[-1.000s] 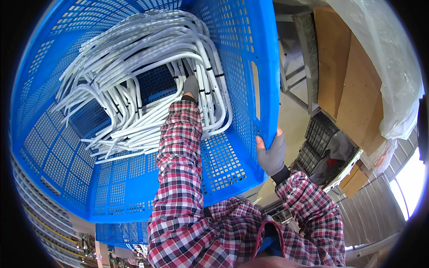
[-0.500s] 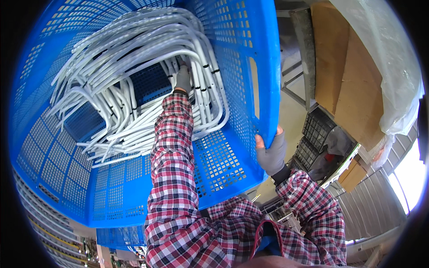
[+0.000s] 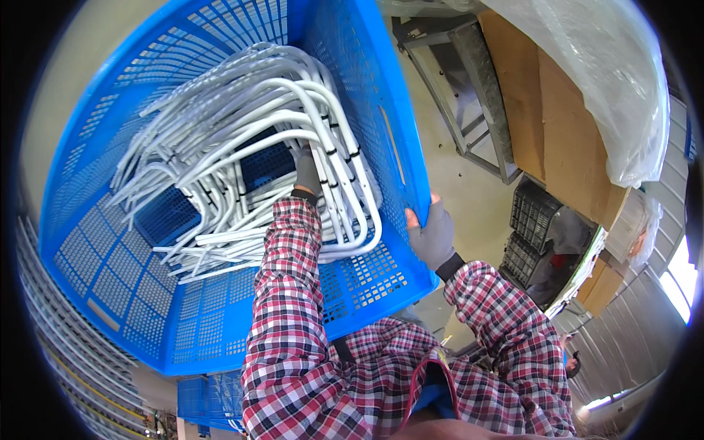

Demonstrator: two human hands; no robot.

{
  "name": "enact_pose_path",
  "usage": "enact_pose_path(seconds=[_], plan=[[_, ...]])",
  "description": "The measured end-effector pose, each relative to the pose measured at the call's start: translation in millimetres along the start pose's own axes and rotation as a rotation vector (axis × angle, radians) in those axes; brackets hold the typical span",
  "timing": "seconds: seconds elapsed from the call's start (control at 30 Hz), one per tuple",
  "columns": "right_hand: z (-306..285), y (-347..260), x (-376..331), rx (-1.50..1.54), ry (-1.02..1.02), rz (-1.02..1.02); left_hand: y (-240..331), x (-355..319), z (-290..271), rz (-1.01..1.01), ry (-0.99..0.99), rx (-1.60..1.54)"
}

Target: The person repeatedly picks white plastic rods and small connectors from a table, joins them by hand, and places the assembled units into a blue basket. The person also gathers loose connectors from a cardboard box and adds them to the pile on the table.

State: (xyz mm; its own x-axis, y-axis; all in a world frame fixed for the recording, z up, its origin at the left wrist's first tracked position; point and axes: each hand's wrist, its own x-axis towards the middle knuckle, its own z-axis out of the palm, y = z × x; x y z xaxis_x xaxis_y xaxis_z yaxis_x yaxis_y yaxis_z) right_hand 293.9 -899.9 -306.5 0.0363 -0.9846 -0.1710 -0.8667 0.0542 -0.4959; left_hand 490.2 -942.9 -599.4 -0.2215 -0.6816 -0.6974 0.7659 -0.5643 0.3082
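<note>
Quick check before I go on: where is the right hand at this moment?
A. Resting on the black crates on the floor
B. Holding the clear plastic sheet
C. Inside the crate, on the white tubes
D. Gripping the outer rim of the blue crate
D: the right hand, in a grey fingerless glove, clasps the near edge of the blue crate from outside, while the left hand reaches in among the bent white tubes.

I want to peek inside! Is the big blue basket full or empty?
Partly full. White bent tubes pile in the blue basket, but bare bottom shows beside them. The left hand reaches among them.
</note>
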Motion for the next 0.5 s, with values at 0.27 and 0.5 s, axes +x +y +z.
enact_pose_path(seconds=[0.27, 0.5], plan=[[-6, 32, -25, -0.041, 0.05, 0.023, 102, -134, 35, -0.026, -0.173, 0.098], [-18, 35, -17, -0.087, 0.236, -0.283, 176, -224, 71, 0.118, -0.293, 0.223]])
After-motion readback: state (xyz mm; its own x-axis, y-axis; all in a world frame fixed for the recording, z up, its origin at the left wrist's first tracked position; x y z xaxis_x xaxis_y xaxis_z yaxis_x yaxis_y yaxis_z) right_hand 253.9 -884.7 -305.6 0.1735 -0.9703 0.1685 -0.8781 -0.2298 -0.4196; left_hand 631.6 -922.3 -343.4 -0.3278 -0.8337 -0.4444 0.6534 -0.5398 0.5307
